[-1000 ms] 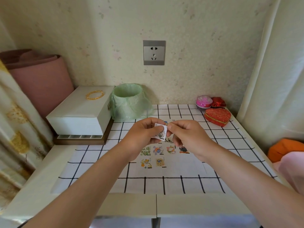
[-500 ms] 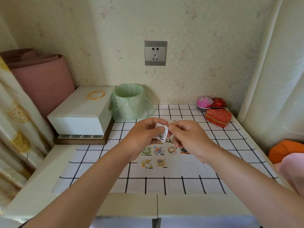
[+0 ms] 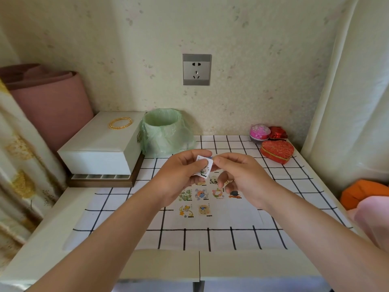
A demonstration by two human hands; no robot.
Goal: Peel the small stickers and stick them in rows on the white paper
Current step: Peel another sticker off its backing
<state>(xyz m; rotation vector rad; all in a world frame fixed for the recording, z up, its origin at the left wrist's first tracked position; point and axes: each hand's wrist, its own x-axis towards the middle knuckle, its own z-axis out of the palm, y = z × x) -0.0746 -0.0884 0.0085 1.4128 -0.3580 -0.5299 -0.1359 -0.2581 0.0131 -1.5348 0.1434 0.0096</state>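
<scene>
The small sticker (image 3: pixel 203 167) is a white square on its backing with a little cartoon figure and dark lettering beneath, tilted, with a blue bit at its top edge. It is held in the air above the far part of the white paper (image 3: pixel 231 218). The left hand (image 3: pixel 181 175) pinches it between thumb and fingers, and the right hand (image 3: pixel 242 178) nips its upper right corner with thumb and forefinger.

Against half a second ago, both hands and the sticker sit in almost the same place. The stuck stickers (image 3: pixel 201 194) are unchanged: a row of four, two below, and a farther row partly hidden.

The paper lies mid-surface (image 3: pixel 117 209), bare toward the near edge. The white box (image 3: pixel 101 148) fills the far left corner, the green-lined bin (image 3: pixel 166 131) stands at the far edge and the heart box (image 3: pixel 276 151) near the far right corner
</scene>
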